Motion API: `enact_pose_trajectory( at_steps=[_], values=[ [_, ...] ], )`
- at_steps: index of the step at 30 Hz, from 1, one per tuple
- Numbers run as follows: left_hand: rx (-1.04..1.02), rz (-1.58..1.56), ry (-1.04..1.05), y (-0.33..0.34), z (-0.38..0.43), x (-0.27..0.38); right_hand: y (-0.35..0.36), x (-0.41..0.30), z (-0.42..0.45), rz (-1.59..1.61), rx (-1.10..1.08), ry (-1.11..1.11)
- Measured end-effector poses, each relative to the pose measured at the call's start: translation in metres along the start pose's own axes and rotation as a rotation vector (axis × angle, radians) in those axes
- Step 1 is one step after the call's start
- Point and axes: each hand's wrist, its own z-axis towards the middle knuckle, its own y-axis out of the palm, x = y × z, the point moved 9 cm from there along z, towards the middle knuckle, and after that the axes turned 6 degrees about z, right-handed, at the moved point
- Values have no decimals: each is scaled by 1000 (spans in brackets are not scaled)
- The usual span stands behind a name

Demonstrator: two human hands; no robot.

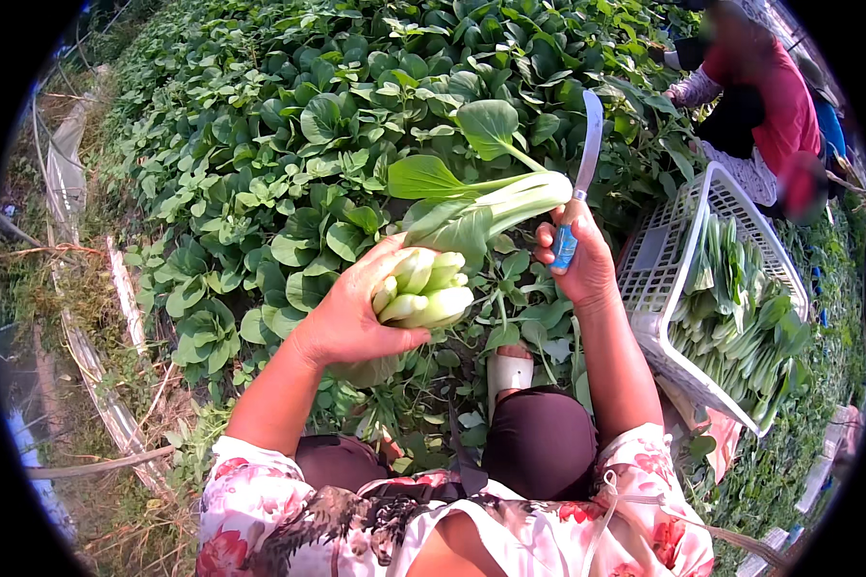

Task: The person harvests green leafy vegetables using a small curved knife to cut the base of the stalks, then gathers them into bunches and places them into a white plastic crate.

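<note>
My left hand [357,310] is closed around a bunch of leafy greens [426,288], their pale cut stem ends facing up toward me. In my right hand [584,252] is a knife [589,141] with a curved blade and a blue-wrapped handle, its blade pointing away from me. The same hand's fingers also hold the pale base of a single bok choy plant [523,198]. That plant's leaves spread left, just beyond the bunch. Growing greens [317,238] lie below and beyond both hands.
A white plastic crate [682,288] stands tilted at my right, with many harvested greens [736,310] inside. Past it crouches another person [772,108] in a red top. Plastic sheeting [68,166] and weathered strips [123,288] run along the left edge. My knees are close below the hands.
</note>
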Motion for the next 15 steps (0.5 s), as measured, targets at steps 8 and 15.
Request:
enact_pose_trajectory(
  at_steps=[8,15],
  values=[
    [-3,-213,-33,7,-75,39,94,-29,-54,-80,-88,-94],
    [-49,-599,-47,5,-139,59,145,-42,-107,-404,79,-294]
  ],
)
